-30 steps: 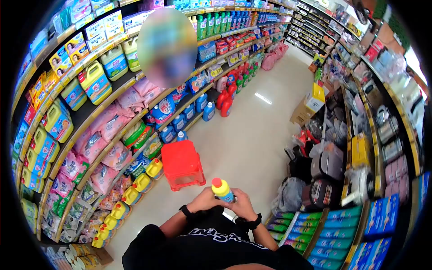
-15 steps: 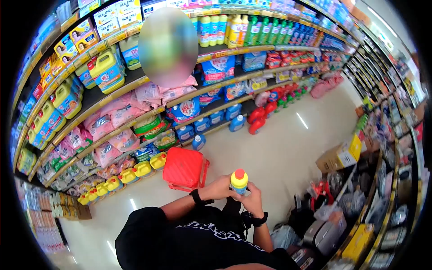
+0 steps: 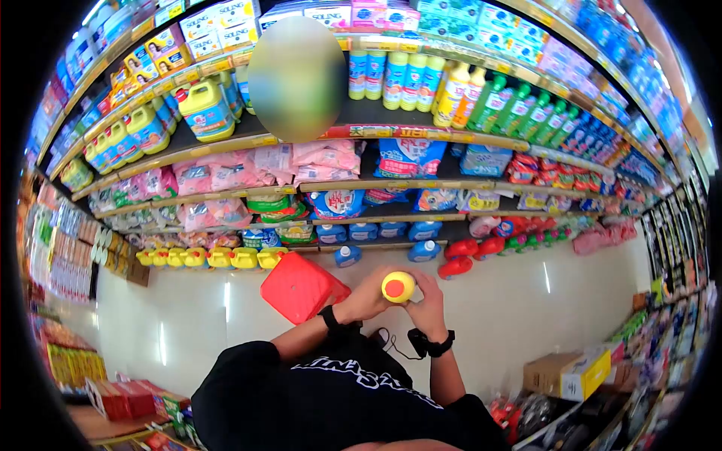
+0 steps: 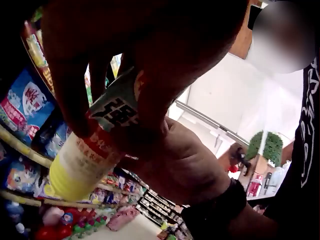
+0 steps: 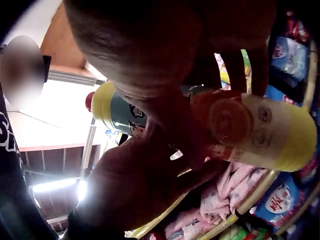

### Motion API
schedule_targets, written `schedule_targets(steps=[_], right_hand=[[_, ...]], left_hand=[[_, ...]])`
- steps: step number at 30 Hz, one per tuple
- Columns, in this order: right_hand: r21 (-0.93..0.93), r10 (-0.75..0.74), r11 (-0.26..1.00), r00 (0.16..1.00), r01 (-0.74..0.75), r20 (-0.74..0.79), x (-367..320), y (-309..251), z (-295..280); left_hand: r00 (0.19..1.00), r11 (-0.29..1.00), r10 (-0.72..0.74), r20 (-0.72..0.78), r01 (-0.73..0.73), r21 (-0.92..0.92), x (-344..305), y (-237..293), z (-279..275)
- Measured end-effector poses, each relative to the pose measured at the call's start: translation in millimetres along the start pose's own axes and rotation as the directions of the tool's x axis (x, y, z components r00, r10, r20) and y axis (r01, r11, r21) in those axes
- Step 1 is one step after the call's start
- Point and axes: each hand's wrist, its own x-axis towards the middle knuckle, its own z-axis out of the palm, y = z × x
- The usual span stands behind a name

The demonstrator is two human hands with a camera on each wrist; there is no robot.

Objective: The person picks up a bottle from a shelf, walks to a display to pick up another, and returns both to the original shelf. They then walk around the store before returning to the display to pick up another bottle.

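Observation:
A yellow bottle (image 3: pixel 398 287) with a red cap is held between both hands in front of the person's chest. In the head view its cap points up toward the camera. My left hand (image 3: pixel 365 299) grips it from the left side, and my right hand (image 3: pixel 428 307) grips it from the right. The left wrist view shows fingers curled round the bottle (image 4: pixel 82 167), across a label with large dark characters. In the right wrist view, the bottle (image 5: pixel 287 137) lies across the picture, its middle partly hidden by fingers and thumb.
A red plastic stool (image 3: pixel 295 289) stands on the floor left of the hands. Ahead, long shelves (image 3: pixel 361 134) carry detergent jugs, bottles and pink bags. Blue bottles (image 3: pixel 423 251) and yellow jugs (image 3: pixel 219 258) line the floor edge. A cardboard box (image 3: pixel 551 374) sits at lower right.
The head view has swung from looking along the aisle to facing the left-hand shelves. Both hands keep hold of the bottle, which now shows its cap more directly from above.

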Motion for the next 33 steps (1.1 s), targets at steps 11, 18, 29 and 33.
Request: schedule_targets(steps=[11, 18, 29, 33], right_hand=[[0.122, -0.305, 0.948, 0.949, 0.295, 0.075, 214.1, 21.8, 13.3], [0.243, -0.318, 0.928, 0.941, 0.283, 0.118, 342.8, 53.2, 37.7], [0.498, -0.19, 0.863, 0.969, 0.088, 0.158, 455.8, 102.4, 75.2], [0.617, -0.202, 0.787, 0.956, 0.029, 0.213, 481.7, 104.9, 76.6]], left_hand=[[0.856, 0.942, 0.288, -0.43, -0.173, 0.287, 139.3, -19.4, -91.9], [0.762, 0.906, 0.365, -0.536, -0.158, 0.393, 251.4, -54.2, -168.3], [0.739, 0.946, 0.193, -0.646, 0.035, 0.323, 363.2, -83.9, -236.2], [0.743, 0.921, 0.126, -0.657, 0.158, 0.355, 394.3, -104.6, -249.4]])
